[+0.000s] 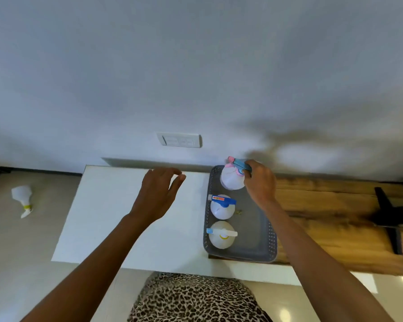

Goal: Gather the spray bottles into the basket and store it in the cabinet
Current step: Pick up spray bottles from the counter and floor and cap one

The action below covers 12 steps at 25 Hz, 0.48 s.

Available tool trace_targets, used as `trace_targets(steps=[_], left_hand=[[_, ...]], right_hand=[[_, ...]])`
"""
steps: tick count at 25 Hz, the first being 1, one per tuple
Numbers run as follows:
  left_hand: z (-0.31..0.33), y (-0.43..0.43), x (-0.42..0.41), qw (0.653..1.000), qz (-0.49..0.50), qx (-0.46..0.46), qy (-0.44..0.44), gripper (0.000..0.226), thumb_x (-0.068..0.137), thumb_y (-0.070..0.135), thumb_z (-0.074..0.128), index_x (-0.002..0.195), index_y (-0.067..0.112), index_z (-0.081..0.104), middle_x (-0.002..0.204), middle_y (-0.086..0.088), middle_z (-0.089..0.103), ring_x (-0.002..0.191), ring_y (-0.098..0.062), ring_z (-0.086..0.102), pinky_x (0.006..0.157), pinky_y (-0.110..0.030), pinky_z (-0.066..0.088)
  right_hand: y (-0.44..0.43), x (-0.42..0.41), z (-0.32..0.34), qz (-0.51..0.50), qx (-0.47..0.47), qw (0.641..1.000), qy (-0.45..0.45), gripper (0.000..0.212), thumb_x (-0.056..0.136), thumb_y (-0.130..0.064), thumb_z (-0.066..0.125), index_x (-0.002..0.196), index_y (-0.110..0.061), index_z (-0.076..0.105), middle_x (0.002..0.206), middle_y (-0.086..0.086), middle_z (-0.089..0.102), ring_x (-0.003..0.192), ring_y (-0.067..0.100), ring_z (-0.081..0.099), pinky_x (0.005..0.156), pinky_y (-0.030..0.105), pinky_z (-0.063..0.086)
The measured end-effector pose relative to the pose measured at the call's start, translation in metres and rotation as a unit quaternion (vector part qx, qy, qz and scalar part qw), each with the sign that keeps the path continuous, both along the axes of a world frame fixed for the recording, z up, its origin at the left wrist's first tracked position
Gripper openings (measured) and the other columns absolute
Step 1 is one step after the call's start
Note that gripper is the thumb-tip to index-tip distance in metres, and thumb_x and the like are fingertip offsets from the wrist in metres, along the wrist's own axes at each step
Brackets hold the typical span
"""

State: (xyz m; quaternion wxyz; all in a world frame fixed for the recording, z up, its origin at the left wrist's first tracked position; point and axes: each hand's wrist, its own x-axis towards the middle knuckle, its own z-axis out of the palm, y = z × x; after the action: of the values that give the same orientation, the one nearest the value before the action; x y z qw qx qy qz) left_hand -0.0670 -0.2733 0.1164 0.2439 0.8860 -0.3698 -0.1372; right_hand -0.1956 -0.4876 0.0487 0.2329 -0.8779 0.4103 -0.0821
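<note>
A grey perforated basket (266, 238) sits on the table's right part. Three white spray bottles stand in its left side: one with a pink and blue head (230, 181) at the far end, one with a blue trigger (221, 209) in the middle, one with a white trigger and yellow ring (221, 238) nearest me. My right hand (260, 182) grips the blue trigger of the far bottle. My left hand (159, 194) hovers over the white tabletop left of the basket, fingers spread, holding nothing. Another white spray bottle (22, 198) lies on the floor at the far left.
The white table (126, 217) stands against a grey wall with a switch plate (180, 140). A wooden surface (335, 217) adjoins it on the right, with a black stand (391, 217) on it. Leopard-print clothing shows at the bottom.
</note>
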Motion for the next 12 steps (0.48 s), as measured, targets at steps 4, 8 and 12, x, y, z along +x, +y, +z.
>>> trace_targets(steps=[4, 8, 12], left_hand=[[-0.012, 0.001, 0.012, 0.999, 0.024, 0.020, 0.042, 0.035, 0.093, 0.036, 0.043, 0.115, 0.013, 0.058, 0.121, -0.006, 0.062, 0.114, -0.024, 0.053, 0.107, -0.046, 0.033], [-0.021, 0.009, 0.016, 0.996, 0.051, 0.031, 0.070, 0.035, 0.093, 0.037, 0.042, 0.116, 0.016, 0.057, 0.123, -0.003, 0.061, 0.118, -0.021, 0.050, 0.108, -0.047, 0.033], [-0.026, 0.010, 0.020, 0.995, 0.057, 0.042, 0.077, 0.033, 0.093, 0.034, 0.043, 0.115, 0.014, 0.058, 0.122, -0.004, 0.062, 0.118, -0.021, 0.051, 0.108, -0.042, 0.033]], right_hand=[[-0.010, 0.022, -0.039, 0.033, 0.039, 0.996, 0.076, 0.028, 0.091, -0.016, 0.053, 0.117, -0.007, 0.058, 0.110, 0.019, 0.068, 0.099, 0.034, 0.063, 0.081, 0.040, 0.053], [-0.011, 0.035, -0.061, 0.054, 0.055, 0.990, 0.120, 0.027, 0.093, -0.017, 0.049, 0.117, -0.008, 0.058, 0.111, 0.018, 0.066, 0.101, 0.034, 0.063, 0.080, 0.039, 0.051], [-0.009, 0.041, -0.074, 0.070, 0.059, 0.988, 0.125, 0.026, 0.092, -0.014, 0.051, 0.115, -0.007, 0.059, 0.110, 0.018, 0.068, 0.100, 0.034, 0.063, 0.077, 0.038, 0.051]])
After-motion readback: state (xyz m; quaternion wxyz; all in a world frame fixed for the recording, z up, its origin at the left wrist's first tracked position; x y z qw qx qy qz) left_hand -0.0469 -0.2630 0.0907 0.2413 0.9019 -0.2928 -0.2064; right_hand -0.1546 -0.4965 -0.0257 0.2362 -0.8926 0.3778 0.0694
